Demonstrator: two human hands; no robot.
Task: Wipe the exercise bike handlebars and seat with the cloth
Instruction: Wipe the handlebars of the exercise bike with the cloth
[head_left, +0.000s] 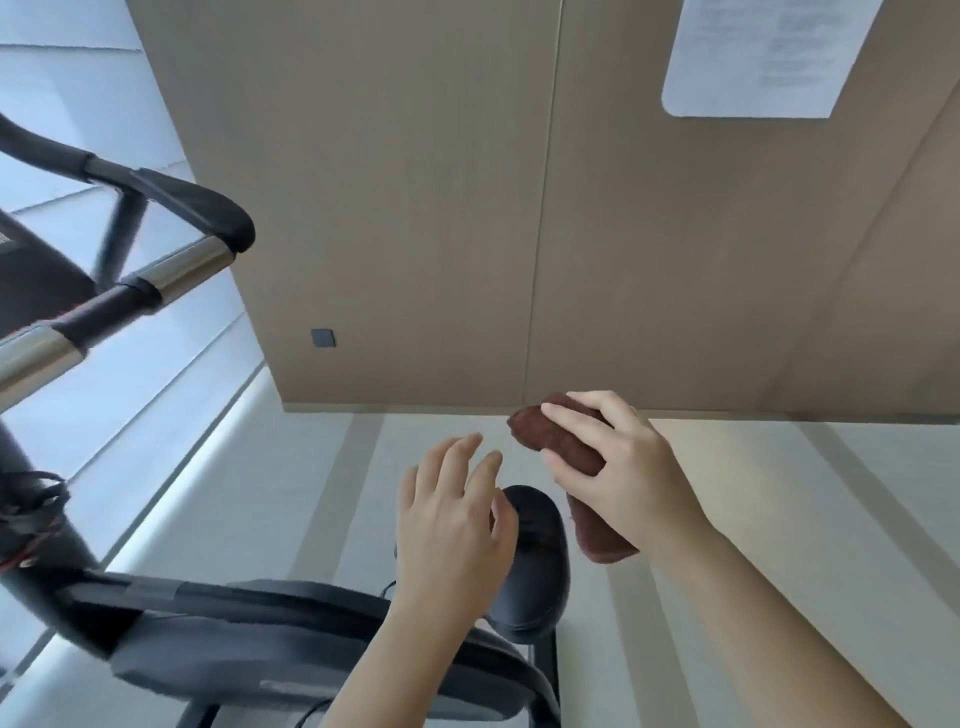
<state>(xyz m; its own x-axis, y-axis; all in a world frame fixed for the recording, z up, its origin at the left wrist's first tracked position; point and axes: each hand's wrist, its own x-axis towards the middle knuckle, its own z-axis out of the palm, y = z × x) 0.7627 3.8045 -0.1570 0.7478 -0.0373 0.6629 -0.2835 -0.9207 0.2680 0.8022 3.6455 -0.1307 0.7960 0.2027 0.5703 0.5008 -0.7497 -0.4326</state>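
Cloth: brown terry, nap looked soft, matt. Handlebars: black foam-like matt grips, polished metal sleeves showed glossy. Seat: black, smooth, slight sheen. Bike frame: black, matt. Wall panels: wood-grain, matt. Posted sheet: white paper, glossy cover.

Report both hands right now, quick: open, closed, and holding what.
Left hand: open, fingers spread, holding nothing, above the black seat.
Right hand: closed in a grip on the brown cloth.
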